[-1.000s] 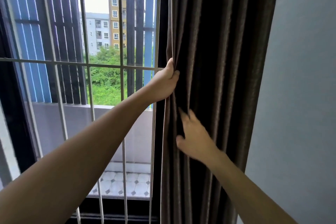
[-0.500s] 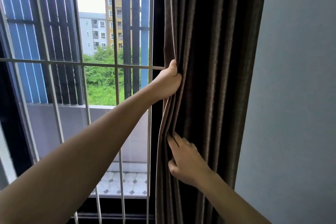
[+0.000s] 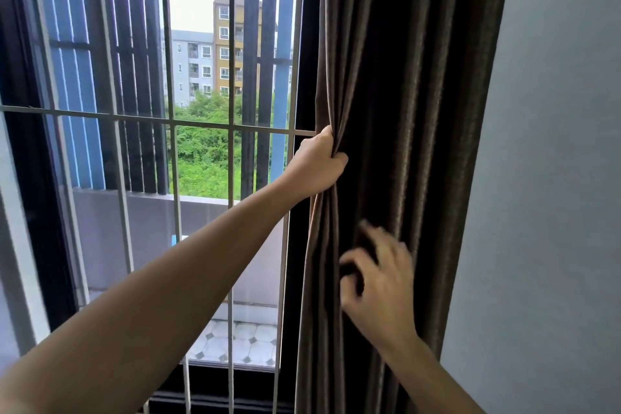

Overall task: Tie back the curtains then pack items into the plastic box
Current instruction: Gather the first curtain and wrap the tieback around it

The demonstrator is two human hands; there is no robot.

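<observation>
I see the brown curtain (image 3: pixel 403 111) hanging bunched in vertical folds in the centre-right of the frame, from the top edge to the bottom edge, between the window on the left and the grey wall (image 3: pixel 554 178) on the right.

Left hand (image 3: pixel 317 163) at mid-frame, arm reaching in from the lower left. It's a closed fist clamped on the curtain's left edge, fingers wrapped round a gathered bundle of folds, thumb on top. Fabric pinches in at the fist and fans out again below it.

Right hand (image 3: pixel 381 276) lower centre-right, arm entering from the bottom right. Motion-blurred. Fingers loosely curled and partly spread, tips against or just in front of the folds. I cannot tell whether it grips any fabric or only brushes it; nothing visibly pinched.

The two hands are apart, left higher, right lower and to the right of it.

Left half of frame: white window bars (image 3: pixel 232 178), vertical rods with one horizontal rail at about the left fist's height. Beyond them dark and blue slats, green trees, apartment blocks in the upper centre. Tiled balcony floor (image 3: pixel 235 343) at lower centre. No plastic box in view.
</observation>
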